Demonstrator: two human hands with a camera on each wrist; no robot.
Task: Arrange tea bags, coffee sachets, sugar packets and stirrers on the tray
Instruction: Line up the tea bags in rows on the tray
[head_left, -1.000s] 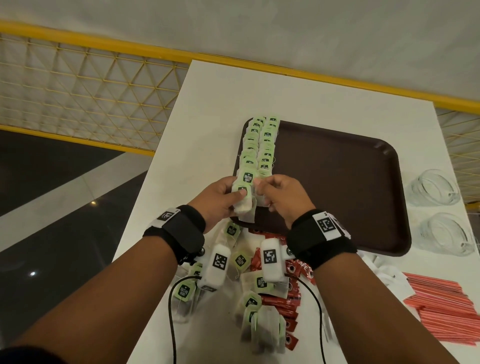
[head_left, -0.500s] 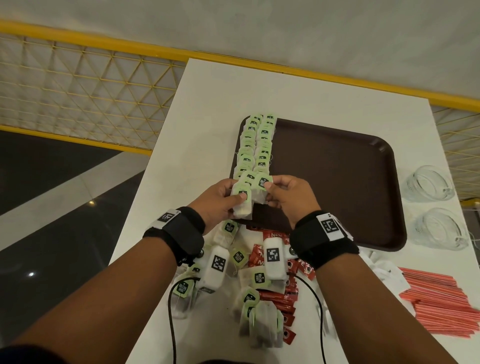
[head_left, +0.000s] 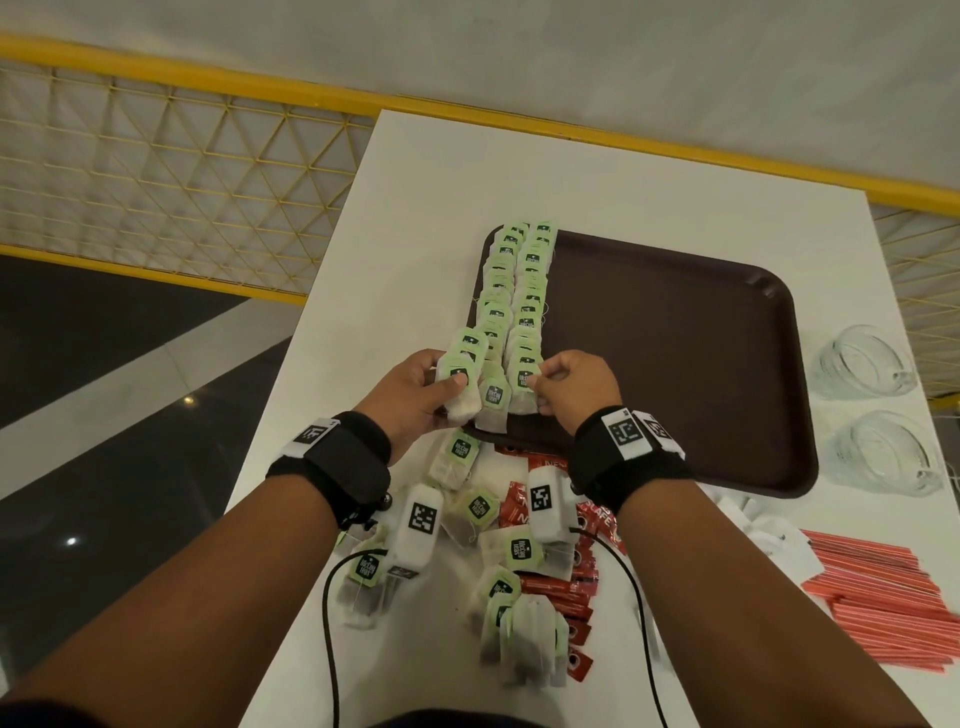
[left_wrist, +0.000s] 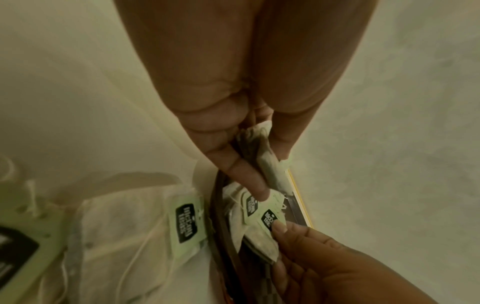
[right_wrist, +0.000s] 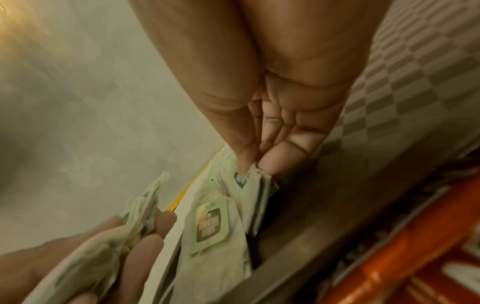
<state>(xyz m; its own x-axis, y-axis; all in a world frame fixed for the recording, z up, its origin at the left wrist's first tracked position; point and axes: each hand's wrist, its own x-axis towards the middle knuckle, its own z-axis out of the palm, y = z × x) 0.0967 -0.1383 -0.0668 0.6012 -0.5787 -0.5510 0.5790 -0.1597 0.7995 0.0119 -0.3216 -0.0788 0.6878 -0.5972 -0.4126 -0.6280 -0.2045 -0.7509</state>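
Observation:
A dark brown tray lies on the white table, with two rows of green-tagged tea bags along its left edge. My left hand grips a small stack of tea bags over the tray's near left corner; the same stack of tea bags shows between thumb and fingers in the left wrist view. My right hand pinches the tag of one tea bag at the near end of the right row. In the right wrist view my right hand pinches that tag between thumb and forefinger.
Loose tea bags and red coffee sachets lie on the table under my wrists. White sugar packets and red stirrers sit at the near right. Two glass cups stand right of the tray. A yellow railing runs behind.
The hands, held together on the stack before, have drawn apart. My left hand moved left with the stack; my right hand now holds a single bag at the right row's near end.

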